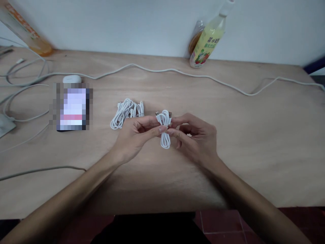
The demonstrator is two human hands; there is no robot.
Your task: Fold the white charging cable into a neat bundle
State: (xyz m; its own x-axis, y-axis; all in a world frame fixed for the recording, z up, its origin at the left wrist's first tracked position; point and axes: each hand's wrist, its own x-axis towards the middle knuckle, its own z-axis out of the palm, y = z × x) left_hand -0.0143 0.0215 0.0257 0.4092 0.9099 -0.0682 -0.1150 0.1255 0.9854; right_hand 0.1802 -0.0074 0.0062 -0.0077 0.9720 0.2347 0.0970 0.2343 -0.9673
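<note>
A small white cable (165,130), folded into a short bundle, is held above the middle of the tabletop (228,142) between both hands. The left hand (134,135) has its grip pinched on the bundle's waist, thumb and forefinger pressed onto the strands; the right hand (193,137) is likewise pinched on it from the other side, just under the two plugs that stick up at the top. The step in hand is judged to be the winding or securing of this bundle, and it looks nearly finished, since the loops are already gathered. Just beside the left hand a pile of coiled cables (127,113) lies on the wood. What is called for next is a firm hold on the waist so that the loops are not let slip.
</note>
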